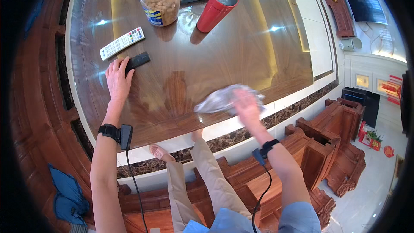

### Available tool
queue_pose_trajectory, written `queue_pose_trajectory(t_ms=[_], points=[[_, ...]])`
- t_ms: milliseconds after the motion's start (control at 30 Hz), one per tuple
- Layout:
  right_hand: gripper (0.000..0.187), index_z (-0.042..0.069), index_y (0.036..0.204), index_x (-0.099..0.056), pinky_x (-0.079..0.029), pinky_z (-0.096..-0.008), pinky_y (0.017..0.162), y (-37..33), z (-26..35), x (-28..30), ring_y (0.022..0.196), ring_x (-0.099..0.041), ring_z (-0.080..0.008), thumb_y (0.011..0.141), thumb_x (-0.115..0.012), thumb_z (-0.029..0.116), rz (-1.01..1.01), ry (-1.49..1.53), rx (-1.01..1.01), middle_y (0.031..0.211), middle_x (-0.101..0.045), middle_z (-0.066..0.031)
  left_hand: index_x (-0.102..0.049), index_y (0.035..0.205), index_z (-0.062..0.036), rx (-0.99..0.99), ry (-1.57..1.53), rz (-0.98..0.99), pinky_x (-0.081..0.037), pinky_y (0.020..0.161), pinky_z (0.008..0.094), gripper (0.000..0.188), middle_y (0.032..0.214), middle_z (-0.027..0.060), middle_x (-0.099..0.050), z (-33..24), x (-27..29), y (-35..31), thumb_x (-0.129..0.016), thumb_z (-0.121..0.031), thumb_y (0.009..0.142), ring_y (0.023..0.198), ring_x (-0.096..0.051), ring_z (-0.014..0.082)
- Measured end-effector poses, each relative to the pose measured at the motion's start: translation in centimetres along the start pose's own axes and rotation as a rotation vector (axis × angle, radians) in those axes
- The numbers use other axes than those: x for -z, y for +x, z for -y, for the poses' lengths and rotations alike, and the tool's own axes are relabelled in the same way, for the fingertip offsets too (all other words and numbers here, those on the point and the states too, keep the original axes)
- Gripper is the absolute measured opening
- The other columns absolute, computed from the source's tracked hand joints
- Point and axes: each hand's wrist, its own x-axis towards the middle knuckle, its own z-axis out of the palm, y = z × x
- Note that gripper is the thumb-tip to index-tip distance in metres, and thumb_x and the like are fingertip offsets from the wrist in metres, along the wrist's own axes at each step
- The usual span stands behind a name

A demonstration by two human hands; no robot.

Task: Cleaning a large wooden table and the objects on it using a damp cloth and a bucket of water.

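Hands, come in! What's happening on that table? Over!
Left hand at black remote. Right hand on pale cloth, blurred. White remote beside the black one. Red tumbler and jar clear of the cloth.

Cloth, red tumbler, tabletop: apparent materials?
Cloth: probably thin fabric, limp folds; motion blur hides any weave. Red tumbler: coated metal or plastic, evenly coloured with soft sheen. Tabletop: glossy wood or wood-look, given brown grain and bright light reflections.
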Motion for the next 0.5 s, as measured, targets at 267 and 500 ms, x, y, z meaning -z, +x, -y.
queue_pose_trajectory(t_ms=[267, 500], points=[[0.046, 0.002, 0.136, -0.049, -0.05, -0.0432, 0.096, -11.7, -15.6, -6.8, 0.114, -0.059, -0.0289, 0.101, -0.048, 0.031, -0.952, 1.039, -1.62, 0.128, -0.06, -0.0134, -0.056, 0.137, -0.0087, 0.135, 0.03, -0.196, -0.035, 0.109, 0.0438, 0.052, 0.139, 0.0097, -0.053, 1.6, 1.2, -14.4, -0.071, -0.016, 0.088, 0.13, -0.047, 0.0305], [0.052, 0.007, 0.137, -0.046, -0.045, -0.0416, 0.105, -7.0, 8.8, -13.5, 0.117, -0.054, -0.0271, 0.103, -0.043, 0.047, -0.691, 1.73, -1.206, 0.131, -0.056, -0.0117, -0.039, 0.149, -0.0041, 0.5, -0.099, -0.089, -0.03, 0.116, 0.0434, 0.059, 0.149, 0.0225, -0.041, 11.1, 2.1, -25.5, -0.061, -0.023, 0.097, 0.138, -0.038, 0.0389]])
